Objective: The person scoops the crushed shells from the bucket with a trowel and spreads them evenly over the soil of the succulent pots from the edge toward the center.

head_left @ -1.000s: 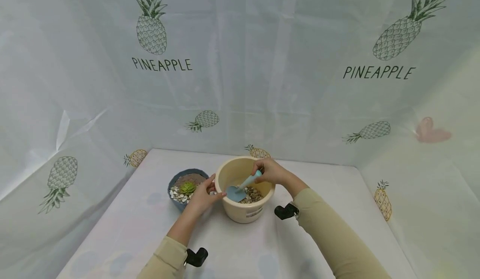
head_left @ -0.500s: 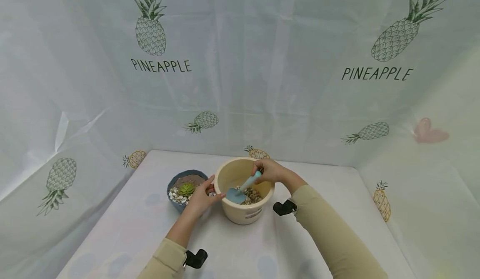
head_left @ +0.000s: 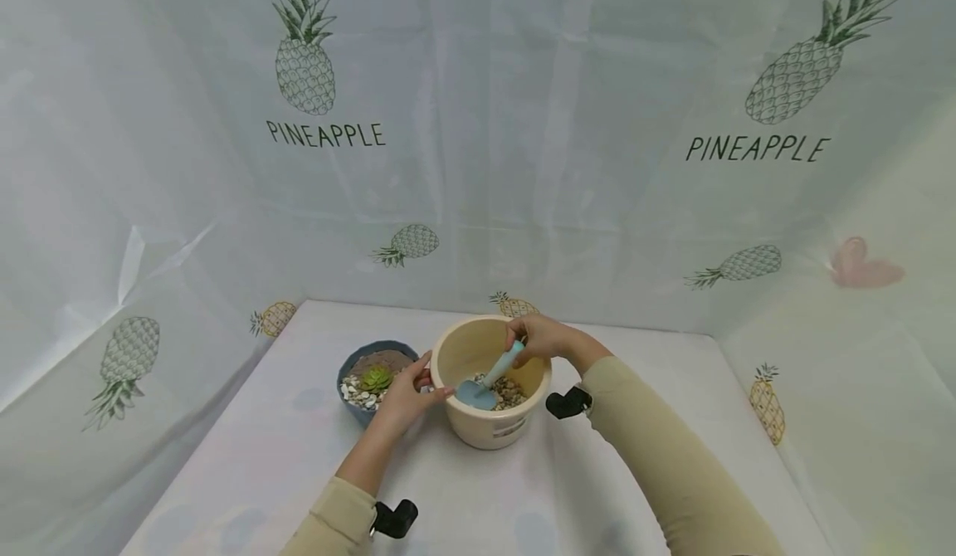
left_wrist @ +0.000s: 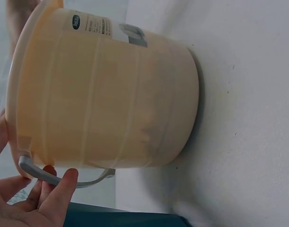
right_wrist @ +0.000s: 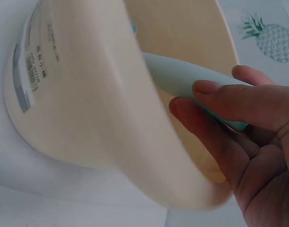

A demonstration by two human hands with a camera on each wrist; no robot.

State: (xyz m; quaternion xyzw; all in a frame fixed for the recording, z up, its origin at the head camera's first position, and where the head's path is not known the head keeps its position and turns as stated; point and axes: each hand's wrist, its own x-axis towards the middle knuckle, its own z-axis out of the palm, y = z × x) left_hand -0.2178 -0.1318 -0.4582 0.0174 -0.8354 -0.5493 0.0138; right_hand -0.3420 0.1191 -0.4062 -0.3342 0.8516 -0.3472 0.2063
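Note:
A cream plastic bucket [head_left: 472,431] stands on the table with brown gravel [head_left: 511,392] in its bottom. My left hand [head_left: 407,396] grips its left rim, thumb over the edge; in the left wrist view the fingers [left_wrist: 64,191] curl by the grey bail handle [left_wrist: 42,175]. Inside the bucket is a small light-blue hand trowel [head_left: 476,396], its blade at the gravel near the left wall. My right hand [head_left: 543,338] comes over the right rim and pinches the trowel's handle [right_wrist: 177,75] between thumb and fingers. The blade is mostly hidden in the right wrist view.
A blue planter bowl [head_left: 363,417] stands just left of the bucket, holding a green succulent [head_left: 377,377], white pebbles [head_left: 354,393] and brown soil. The white table [head_left: 642,348] ends at a pineapple-print curtain [head_left: 508,166] behind and on both sides.
The trowel tilts slightly more upright, and its blade shifts a little within the bucket. Both hands keep their hold; the head view drifts slightly.

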